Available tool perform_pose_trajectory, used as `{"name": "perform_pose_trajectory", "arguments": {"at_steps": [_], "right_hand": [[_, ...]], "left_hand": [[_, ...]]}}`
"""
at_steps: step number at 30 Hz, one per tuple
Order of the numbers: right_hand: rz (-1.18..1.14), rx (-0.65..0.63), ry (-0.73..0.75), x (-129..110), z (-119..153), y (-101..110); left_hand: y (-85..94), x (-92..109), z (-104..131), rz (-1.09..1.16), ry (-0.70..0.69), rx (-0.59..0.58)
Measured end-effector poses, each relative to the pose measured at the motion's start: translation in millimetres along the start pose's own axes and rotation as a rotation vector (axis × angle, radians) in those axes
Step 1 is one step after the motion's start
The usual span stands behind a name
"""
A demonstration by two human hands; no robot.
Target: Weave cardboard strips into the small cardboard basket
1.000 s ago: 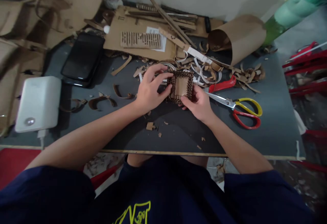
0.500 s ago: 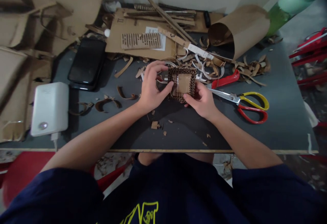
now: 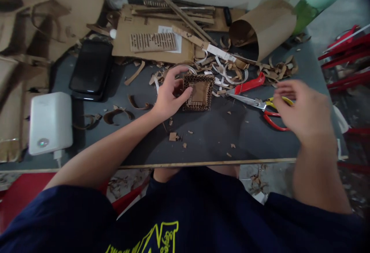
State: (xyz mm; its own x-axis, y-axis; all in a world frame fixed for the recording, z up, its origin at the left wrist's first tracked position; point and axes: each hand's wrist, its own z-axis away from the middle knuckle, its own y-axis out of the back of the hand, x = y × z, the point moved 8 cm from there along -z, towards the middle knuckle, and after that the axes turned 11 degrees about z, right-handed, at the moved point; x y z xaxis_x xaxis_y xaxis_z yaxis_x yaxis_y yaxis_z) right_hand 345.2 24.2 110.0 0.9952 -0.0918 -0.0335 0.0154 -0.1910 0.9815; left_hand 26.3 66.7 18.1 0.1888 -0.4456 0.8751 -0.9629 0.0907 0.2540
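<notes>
My left hand (image 3: 170, 93) grips the left side of a small square cardboard frame (image 3: 207, 101), thumb on its inner edge and fingers behind. Corrugated strips form the frame's raised border, with a flat brown panel in the middle. Over the handles of the scissors (image 3: 256, 102) hovers my right hand (image 3: 303, 108), blurred, its fingers loosely bent and nothing visible in them. The scissors have one yellow and one red handle, and their blades point left. A red-handled cutter (image 3: 250, 84) lies just behind them.
A ribbed cardboard piece (image 3: 153, 42) lies on a cardboard sheet (image 3: 120, 49) at the back. A cardboard tube (image 3: 274, 25) rests at back right. Black phone-like objects (image 3: 91, 68) and a white power bank (image 3: 51, 122) stand left. Scraps (image 3: 280, 70) litter the table.
My right hand has let go of the cardboard frame and moved right to above the scissors' handles. My left hand still holds the frame. The view has shifted slightly.
</notes>
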Motion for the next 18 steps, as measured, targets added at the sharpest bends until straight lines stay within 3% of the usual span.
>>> {"name": "perform_pose_trajectory", "arguments": {"at_steps": [3,4,8,10,15,18], "right_hand": [[0.347,-0.392,0.021,51,12,-40],[0.365,-0.412,0.055,60,15,-48],[0.196,-0.235,0.193,62,17,-57],[0.163,-0.211,0.22,58,18,-59],[0.204,-0.201,0.026,64,20,-52],[-0.022,-0.174,-0.11,63,22,-39]], "left_hand": [[-1.3,6,1,-0.083,-0.057,-0.011],[-0.9,10,2,-0.098,-0.086,0.002],[-2.7,22,3,-0.168,-0.177,0.014],[-4.0,27,3,-0.205,-0.201,0.004],[-2.7,39,2,-0.195,-0.255,0.018],[-2.5,37,1,-0.147,-0.248,0.014]]}}
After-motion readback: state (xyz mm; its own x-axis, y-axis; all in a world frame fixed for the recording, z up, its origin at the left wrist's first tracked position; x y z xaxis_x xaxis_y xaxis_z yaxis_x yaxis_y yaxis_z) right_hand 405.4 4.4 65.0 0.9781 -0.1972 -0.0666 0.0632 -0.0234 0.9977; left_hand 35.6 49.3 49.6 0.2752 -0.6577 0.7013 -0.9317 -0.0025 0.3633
